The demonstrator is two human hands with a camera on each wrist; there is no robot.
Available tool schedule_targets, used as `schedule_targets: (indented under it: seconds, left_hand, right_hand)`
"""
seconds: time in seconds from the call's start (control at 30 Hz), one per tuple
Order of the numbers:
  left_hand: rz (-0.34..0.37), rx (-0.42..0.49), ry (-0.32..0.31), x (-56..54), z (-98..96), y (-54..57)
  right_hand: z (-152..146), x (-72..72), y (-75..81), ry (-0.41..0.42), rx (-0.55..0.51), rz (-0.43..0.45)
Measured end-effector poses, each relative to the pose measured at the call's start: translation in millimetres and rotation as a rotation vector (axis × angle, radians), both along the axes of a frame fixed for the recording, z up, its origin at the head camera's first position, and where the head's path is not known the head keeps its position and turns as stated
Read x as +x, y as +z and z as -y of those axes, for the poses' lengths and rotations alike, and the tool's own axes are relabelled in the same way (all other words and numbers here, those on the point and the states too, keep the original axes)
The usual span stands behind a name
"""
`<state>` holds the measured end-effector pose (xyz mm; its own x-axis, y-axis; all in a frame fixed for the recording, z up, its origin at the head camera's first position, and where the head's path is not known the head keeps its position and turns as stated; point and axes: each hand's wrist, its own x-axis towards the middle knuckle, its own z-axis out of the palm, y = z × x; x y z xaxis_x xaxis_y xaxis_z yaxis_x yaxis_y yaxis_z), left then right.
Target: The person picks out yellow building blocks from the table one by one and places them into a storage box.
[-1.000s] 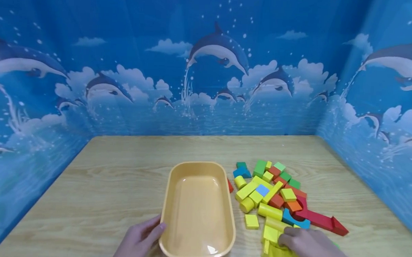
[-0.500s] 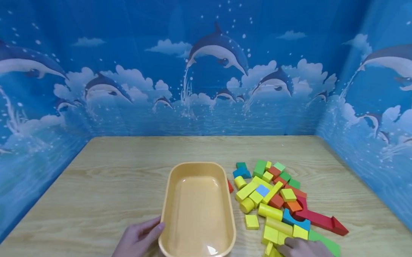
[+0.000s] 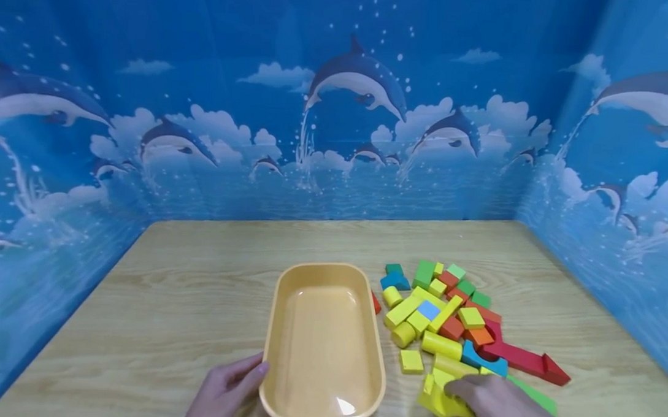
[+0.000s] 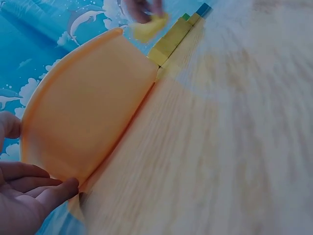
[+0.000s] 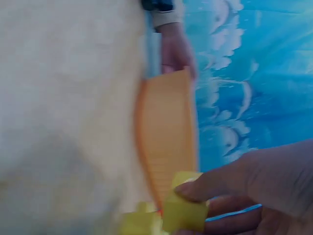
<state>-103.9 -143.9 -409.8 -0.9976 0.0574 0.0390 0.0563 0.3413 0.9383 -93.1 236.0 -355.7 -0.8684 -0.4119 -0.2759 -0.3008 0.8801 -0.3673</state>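
An orange-yellow plastic tray [image 3: 324,331] stands at the front middle of the table, with nothing inside. My left hand [image 3: 231,386] grips its left side, the thumb over the rim and the fingers against the outer wall [image 4: 88,107]. On the right, my right hand [image 3: 493,404] pinches a yellow wooden toy block [image 5: 186,210] between thumb and fingers. In the left wrist view this block [image 4: 150,28] is raised and blurred, above the level of the other yellow blocks [image 4: 170,43]. The fingers hide part of its shape.
Right of the tray spreads a loose pile of wooden blocks: yellow cylinders [image 3: 442,345], a blue arch [image 3: 483,360], a red triangle [image 3: 556,371] and green pieces [image 3: 534,394]. A red block [image 3: 375,303] lies against the tray's right side. Dolphin-print curtains [image 3: 336,141] enclose the wooden table [image 3: 199,277].
My right hand reached among the near yellow blocks, took hold of one and has lifted it slightly to the left. The left hand and the tray have stayed in place.
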Motion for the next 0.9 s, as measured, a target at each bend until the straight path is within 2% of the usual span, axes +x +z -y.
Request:
schedule_targets:
  seconds: [0.1, 0.17, 0.27, 0.33, 0.43, 0.57, 0.67, 0.9]
  left_hand:
    - [0.004, -0.002, 0.023, 0.5, -1.0, 0.2]
    - [0.009, -0.002, 0.036, 0.7, -1.6, 0.4]
    - [0.029, 0.011, 0.038, 0.9, -2.3, 0.6]
    - [0.037, 0.027, 0.030, 0.7, -2.6, 0.7]
    - [0.044, 0.052, 0.012, 0.4, -2.9, 0.5]
    - [0.043, 0.056, -0.004, 0.4, -3.9, -0.3]
    - [0.058, 0.049, -0.005, 1.0, -4.9, 0.4]
    - [0.082, 0.020, 0.004, 2.3, -4.4, 3.3]
  right_hand:
    - [21, -6.0, 25.6, 0.001, -0.083, -0.079]
    - [40, -10.5, 36.0, 0.050, -0.153, -0.168]
    - [69, -18.5, 41.8, 0.153, -0.215, -0.249]
    - [89, -23.8, 39.9, 0.210, -0.195, -0.267]
    - [114, -31.1, 31.9, 0.285, -0.107, -0.228]
    - [130, -39.2, 15.9, 0.365, -0.021, -0.206]
    - [131, -43.1, 9.0, 0.387, -0.016, -0.183]
    - [133, -49.1, 7.3, 0.446, -0.102, -0.141]
